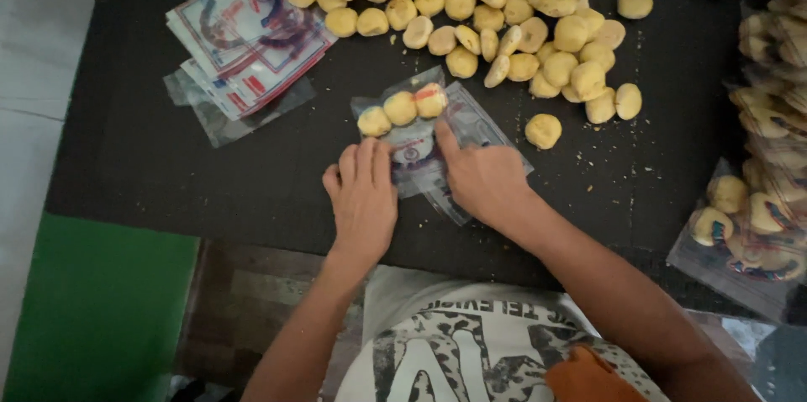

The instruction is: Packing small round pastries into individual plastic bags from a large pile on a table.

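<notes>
A small clear plastic bag [414,145] with printed markings lies on the black table [151,150], holding three round yellow cookies [401,108] in a row at its far end. My left hand [363,198] presses flat on the bag's near left edge, fingers together. My right hand [482,177] rests on the bag's right side with the index finger stretched along it. Another empty bag [479,129] lies underneath.
A big heap of loose yellow cookies [504,23] covers the far side of the table; one lone cookie [543,130] lies right of the bag. A stack of empty printed bags [244,40] sits at left. Filled bags [756,217] pile at right.
</notes>
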